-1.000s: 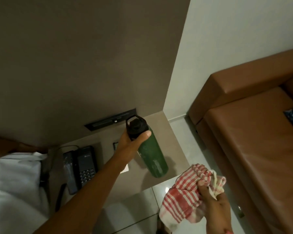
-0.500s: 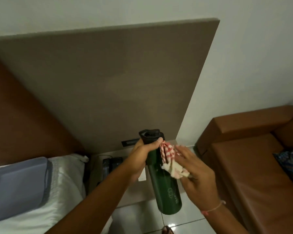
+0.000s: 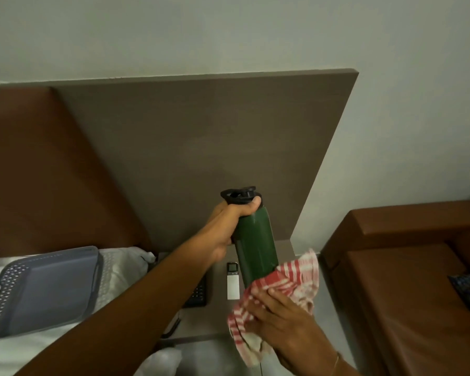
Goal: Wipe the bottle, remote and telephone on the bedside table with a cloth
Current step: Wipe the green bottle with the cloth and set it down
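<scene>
The cloth [image 3: 285, 291] has slid from the neck down to the bottle [image 3: 255, 245] base — right hand [image 3: 280, 318] fingers pressing it, left hand [image 3: 228, 226] clenched below the cap, above the counter [image 3: 217, 316] — remote [image 3: 232, 280] and telephone [image 3: 197, 291] remain.

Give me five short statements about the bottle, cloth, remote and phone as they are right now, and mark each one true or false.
1. The left hand holds the green bottle near its black cap. True.
2. The bottle stands on the bedside table. False: it is lifted above the table, held in a grip.
3. The right hand presses a red checked cloth against the bottle's lower end. True.
4. The remote is wrapped in the cloth. False: it lies bare on the table, left of the bottle.
5. The phone is in the right hand. False: it sits on the table, partly hidden by the left forearm.
</scene>
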Demonstrator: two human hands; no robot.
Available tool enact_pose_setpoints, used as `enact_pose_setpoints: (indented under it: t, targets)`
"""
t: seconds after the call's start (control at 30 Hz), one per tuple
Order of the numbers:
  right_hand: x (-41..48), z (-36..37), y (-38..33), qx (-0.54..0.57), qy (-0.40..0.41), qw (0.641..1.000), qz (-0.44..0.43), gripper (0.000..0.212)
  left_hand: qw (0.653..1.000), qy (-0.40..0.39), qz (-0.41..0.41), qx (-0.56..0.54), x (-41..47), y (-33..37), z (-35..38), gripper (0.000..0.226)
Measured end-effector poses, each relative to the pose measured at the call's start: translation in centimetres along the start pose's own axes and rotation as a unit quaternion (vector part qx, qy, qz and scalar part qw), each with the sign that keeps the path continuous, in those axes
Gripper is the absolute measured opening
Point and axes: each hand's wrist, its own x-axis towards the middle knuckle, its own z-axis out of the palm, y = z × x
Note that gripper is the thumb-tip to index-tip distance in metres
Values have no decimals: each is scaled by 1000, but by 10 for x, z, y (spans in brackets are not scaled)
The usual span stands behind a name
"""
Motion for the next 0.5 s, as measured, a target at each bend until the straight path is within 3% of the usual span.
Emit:
enact_pose_setpoints:
  t: [0.07,0.1,0.13,0.17,0.2,0.23,0.3,0.33,0.37,0.5]
  targets:
    - [-2,4,5,10,-126,990,57,135,1000,15,21,3,2,4,-5,50]
    - [-6,1,5,25,-164,982,85,142,999,17,31,6,3,5,-7,48]
    - [-10,-10,1,29,-160,984,79,127,999,15,38,8,3,6,-9,46]
    - [-18,-8,-3,62,-61,995,53,95,999,10,43,9,3,7,-11,45]
    - [-22,-20,0,178,33,982,50,68,999,4,50,7,3,7,-12,47]
    - [-29,-40,8,240,118,955,125,61,998,-3,56,2,2,6,-12,50]
    - [-41,-67,26,347,363,822,269,72,998,-22,64,-12,0,3,-10,60]
    - [-38,-76,35,361,417,790,268,72,997,-32,63,-21,-1,2,-8,65]
    - [-26,-90,43,366,442,781,247,65,997,-44,63,-31,-3,1,-4,68]
    - [33,-111,52,387,447,779,207,41,983,-86,71,-146,-8,2,10,63]
